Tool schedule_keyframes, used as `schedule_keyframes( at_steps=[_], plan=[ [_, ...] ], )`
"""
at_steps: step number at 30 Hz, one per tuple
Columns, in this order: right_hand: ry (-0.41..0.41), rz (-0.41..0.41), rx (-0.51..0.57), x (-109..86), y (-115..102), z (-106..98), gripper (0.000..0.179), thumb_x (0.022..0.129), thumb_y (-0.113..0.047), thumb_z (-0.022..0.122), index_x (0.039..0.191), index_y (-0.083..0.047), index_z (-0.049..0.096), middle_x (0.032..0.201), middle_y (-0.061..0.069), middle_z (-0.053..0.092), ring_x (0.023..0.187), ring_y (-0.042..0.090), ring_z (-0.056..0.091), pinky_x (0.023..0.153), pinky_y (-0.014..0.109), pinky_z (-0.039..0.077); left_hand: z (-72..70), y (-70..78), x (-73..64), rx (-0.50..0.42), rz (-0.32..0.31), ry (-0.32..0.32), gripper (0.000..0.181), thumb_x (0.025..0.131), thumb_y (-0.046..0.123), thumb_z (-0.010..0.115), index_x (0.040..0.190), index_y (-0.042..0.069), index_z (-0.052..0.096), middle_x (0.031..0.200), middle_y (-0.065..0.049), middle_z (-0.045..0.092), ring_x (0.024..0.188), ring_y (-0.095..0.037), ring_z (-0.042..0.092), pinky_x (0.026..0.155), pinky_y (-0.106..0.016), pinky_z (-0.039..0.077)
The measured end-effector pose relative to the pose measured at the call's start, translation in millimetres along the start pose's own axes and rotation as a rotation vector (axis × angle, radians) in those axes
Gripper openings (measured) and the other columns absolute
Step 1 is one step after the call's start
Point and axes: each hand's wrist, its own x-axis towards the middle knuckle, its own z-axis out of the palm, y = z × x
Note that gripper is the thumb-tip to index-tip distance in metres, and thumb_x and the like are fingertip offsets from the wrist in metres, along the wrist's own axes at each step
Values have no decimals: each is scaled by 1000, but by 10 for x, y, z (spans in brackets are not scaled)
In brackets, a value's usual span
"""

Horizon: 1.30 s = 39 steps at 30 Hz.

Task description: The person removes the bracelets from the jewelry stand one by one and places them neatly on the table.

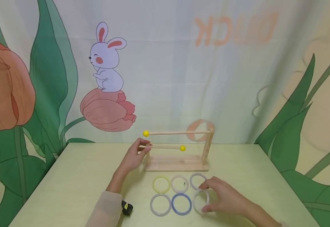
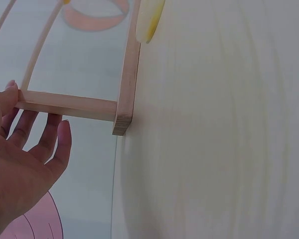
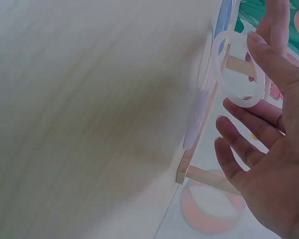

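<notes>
A wooden rack (image 1: 179, 168) stands on the table, its two rods tipped with yellow balls (image 1: 146, 133). My left hand (image 1: 133, 157) holds the top of the rack's shorter post (image 2: 65, 103), thumb on one side and fingers on the other. My right hand (image 1: 227, 197) pinches a whitish translucent ring (image 3: 246, 103) between thumb and fingers, tilted up from the table. Beside it lie a blue ring (image 1: 172, 205) and a pale lavender ring (image 1: 151, 206). Behind these are a yellow ring (image 1: 153, 186), a pinkish ring (image 1: 171, 186) and a light purple ring (image 1: 191, 181).
The pale table (image 1: 68, 183) ends at a curtain (image 1: 165, 63) printed with tulips and a rabbit. A small black device (image 1: 127, 208) sits at my left wrist. The rack's taller post (image 1: 207, 148) rises at its right end.
</notes>
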Motion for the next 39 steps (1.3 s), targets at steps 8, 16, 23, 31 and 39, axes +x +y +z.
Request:
schedule_keyframes(
  at_steps=[8, 16, 23, 31, 39],
  plan=[
    [-14, -14, -48, -14, 39, 19, 68, 75, -62, 89, 122, -17, 69, 119, -12, 67, 112, 12, 61, 99, 42, 55, 7, -6, 4, -12, 7, 9, 27, 108, 21, 65, 132, 11, 60, 129, -8, 68, 119, -36, 67, 101, -53, 55],
    [-33, -52, -143, 11, 86, 78, 63, 73, -54, 94, 120, -18, 72, 116, -15, 66, 108, 8, 59, 97, 41, 55, 1, -10, 4, -21, 4, -1, 27, 108, 21, 65, 132, 10, 60, 130, -9, 69, 119, -36, 67, 101, -52, 55],
    [-76, -51, -165, 32, 66, 103, 61, 74, -53, 94, 119, -18, 70, 112, -13, 65, 101, 5, 55, 93, 38, 55, 1, -20, 6, -23, 10, 5, 27, 107, 20, 66, 131, 10, 60, 129, -10, 69, 118, -36, 68, 102, -54, 54],
    [-90, -27, -179, 30, 46, 109, 62, 75, -52, 94, 120, -17, 70, 115, -11, 66, 104, 6, 57, 96, 40, 56, 4, -2, -16, -26, 4, 6, 27, 108, 21, 65, 131, 10, 59, 129, -9, 69, 119, -38, 67, 104, -54, 54],
    [-100, -9, -162, 44, 22, 58, 61, 80, -60, 88, 120, -18, 69, 115, -11, 65, 104, 10, 60, 93, 40, 57, 12, 5, -4, -55, 1, 14, 28, 107, 19, 66, 131, 6, 59, 130, -14, 68, 121, -41, 66, 104, -57, 53]
  ],
)
